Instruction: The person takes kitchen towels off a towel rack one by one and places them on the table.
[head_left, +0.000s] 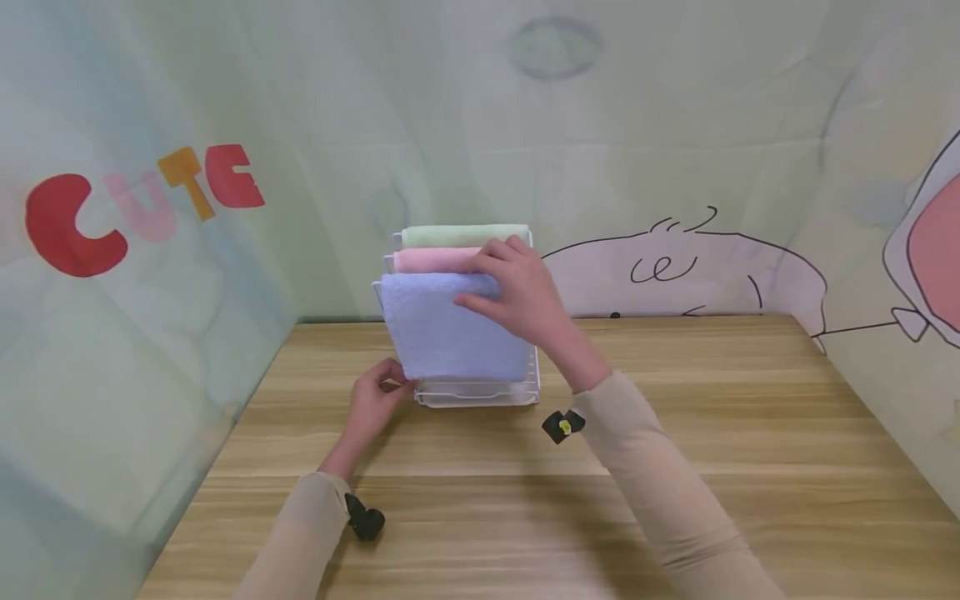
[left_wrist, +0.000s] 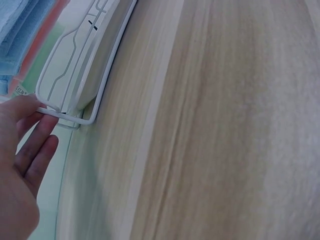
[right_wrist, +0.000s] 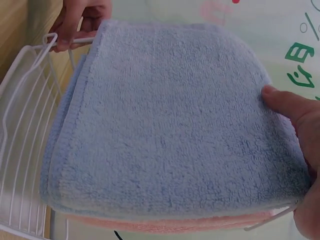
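A folded blue towel (head_left: 450, 333) hangs at the front of a white wire rack (head_left: 480, 396), over a pink towel (head_left: 427, 261) and a green towel (head_left: 465, 235) behind it. My right hand (head_left: 527, 293) pinches the blue towel's upper right edge, thumb on the front face and fingers reaching behind. In the right wrist view the towel (right_wrist: 170, 120) shows its folded layers on the left side. Low at the rack's front left corner, my left hand (head_left: 372, 402) grips the white wire (left_wrist: 82, 121) between thumb and fingers.
The rack stands on a wood-grain table (head_left: 675, 467) near its back edge. A pale curtain (head_left: 337, 183) printed with cartoon drawings and coloured letters rises behind and to the left. A white tray (right_wrist: 20, 140) lies in the rack's base.
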